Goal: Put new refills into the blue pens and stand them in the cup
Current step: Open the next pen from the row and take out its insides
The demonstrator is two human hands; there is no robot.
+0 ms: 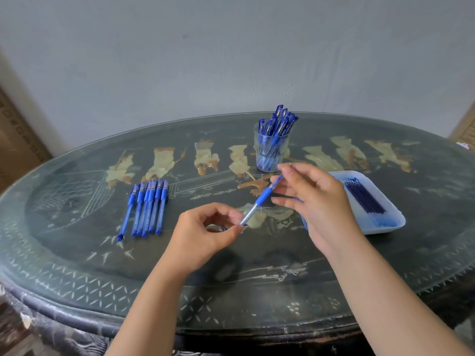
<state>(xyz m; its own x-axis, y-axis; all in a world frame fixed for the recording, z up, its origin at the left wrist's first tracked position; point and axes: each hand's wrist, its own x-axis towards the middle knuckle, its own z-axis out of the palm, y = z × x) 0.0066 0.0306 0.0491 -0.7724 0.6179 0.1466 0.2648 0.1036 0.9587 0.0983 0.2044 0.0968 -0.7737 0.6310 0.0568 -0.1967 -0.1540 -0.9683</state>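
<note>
The pen is held slantwise in the air, in front of the cup and clear of the table. The left hand pinches its clear rear end between thumb and forefinger, the other fingers curled. The right hand pinches the tip end nearer the cup, its remaining fingers spread loosely. Standing pens fill the cup. Left of the cup and nearer the person, loose pens lie side by side. Right of the cup, a tray holds refills, partly hidden behind the right hand.
</note>
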